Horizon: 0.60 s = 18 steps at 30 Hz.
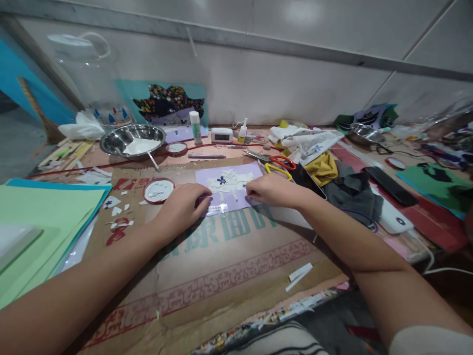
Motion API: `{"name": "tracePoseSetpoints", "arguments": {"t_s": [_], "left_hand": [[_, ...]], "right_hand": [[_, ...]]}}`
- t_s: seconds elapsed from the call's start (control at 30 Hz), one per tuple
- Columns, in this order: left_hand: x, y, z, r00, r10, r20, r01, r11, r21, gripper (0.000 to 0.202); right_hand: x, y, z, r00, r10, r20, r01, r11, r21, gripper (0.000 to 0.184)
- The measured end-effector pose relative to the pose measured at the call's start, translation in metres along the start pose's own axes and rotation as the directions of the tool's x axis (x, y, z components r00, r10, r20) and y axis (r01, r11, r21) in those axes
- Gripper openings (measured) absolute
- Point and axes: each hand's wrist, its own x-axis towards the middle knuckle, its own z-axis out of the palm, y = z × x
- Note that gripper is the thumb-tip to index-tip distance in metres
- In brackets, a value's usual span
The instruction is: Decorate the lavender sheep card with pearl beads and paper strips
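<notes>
A light purple card (229, 203) lies on the cardboard sheet, with a white fabric sheep-like figure (236, 180) carrying beads and dark flower prints. My left hand (188, 202) is closed at the card's left edge, thumb and fingertips against it. Over the right side of the card, my right hand (269, 190) is closed in a pinch beside the figure; whatever its fingertips hold is hidden. A red-rimmed lid with beads (158, 191) sits just left of my left hand. Red-handled scissors (271, 160) and a yellow-handled pair (278, 171) lie behind my right hand.
A steel bowl (133, 140), glue stick (195, 127), small glue bottle (242, 131) and white digital clock (221, 135) line the back. Coloured paper (48, 212) is stacked left. Fabric scraps (321, 167), a black phone (390, 186) and a white power bank (391, 217) are at right.
</notes>
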Motion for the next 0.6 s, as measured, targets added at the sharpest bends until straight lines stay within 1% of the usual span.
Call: {"name": "tracePoseSetpoints", "arguments": {"t_s": [0.23,0.43,0.6], "left_hand": [[0.0002,-0.0015,0.002,1.0,0.012,-0.007,-0.012,1.0,0.0,0.025],[-0.0003,-0.0016,0.0016,1.0,0.02,-0.023,-0.02,1.0,0.001,0.025],[-0.0001,-0.0025,0.0024,1.0,0.024,-0.018,-0.024,1.0,0.005,0.026]], "right_hand": [[-0.0009,0.0013,-0.0028,1.0,0.01,-0.001,-0.01,0.998,0.059,0.015],[0.0001,-0.001,-0.0055,0.999,0.038,0.029,-0.04,0.996,0.082,0.015],[-0.0011,0.0018,-0.0103,0.998,0.023,0.052,-0.029,0.993,0.111,0.017]]}}
